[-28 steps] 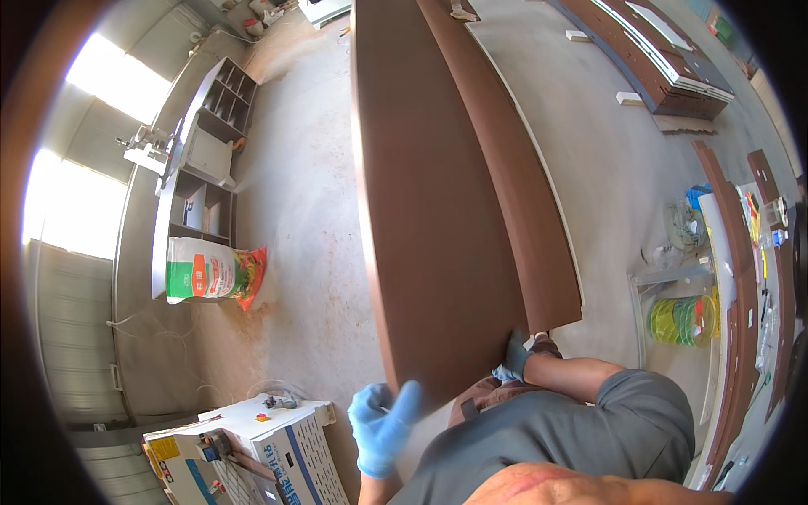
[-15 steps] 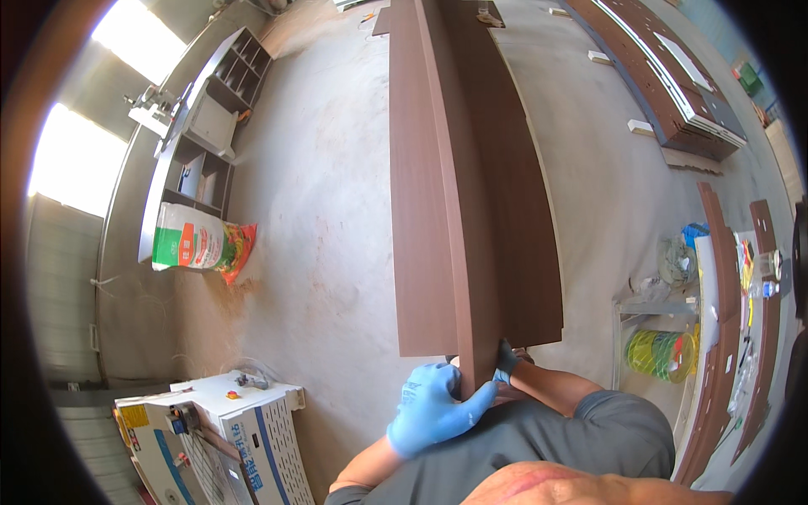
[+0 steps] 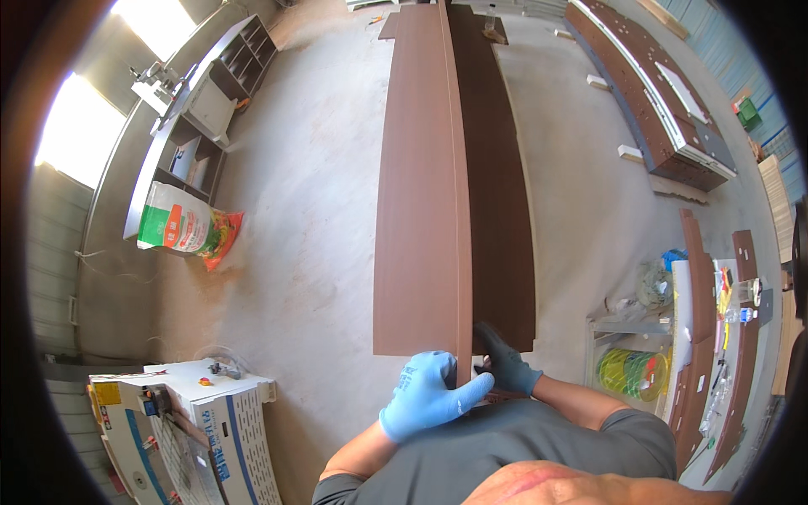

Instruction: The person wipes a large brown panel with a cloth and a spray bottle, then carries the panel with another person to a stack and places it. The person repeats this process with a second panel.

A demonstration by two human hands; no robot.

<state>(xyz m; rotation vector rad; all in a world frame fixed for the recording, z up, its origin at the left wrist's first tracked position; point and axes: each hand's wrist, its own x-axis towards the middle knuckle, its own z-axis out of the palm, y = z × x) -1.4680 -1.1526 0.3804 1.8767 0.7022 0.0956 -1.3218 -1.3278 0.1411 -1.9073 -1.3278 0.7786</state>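
Observation:
A long brown board [image 3: 464, 295] stands on its narrow edge, running away from my body. My left hand [image 3: 433, 394], in a light blue glove, closes around its near end, thumb across toward the right. On the opposite side my right hand [image 3: 507, 364], in a darker-looking glove, grips the same end, its fingers against the shaded face. Beneath and beside the upright board lies a wide brown panel [image 3: 418, 219], bright on the left and in dark shadow on the right. The board's lower edge and some of my fingertips are hidden.
A white machine [image 3: 227, 396] stands at lower left. Beyond it are a printed sack [image 3: 181, 220] and a grey shelf unit [image 3: 175, 151]. Stacked brown panels [image 3: 648, 93] rest at far right. Nearer on the right are a spool of yellow-green strapping [image 3: 631, 373] and brown strips [image 3: 697, 320].
The standing board has turned from leaning, with its right face showing, to nearly edge-on. My right hand has come further into view beside it. The whole view has shifted slightly.

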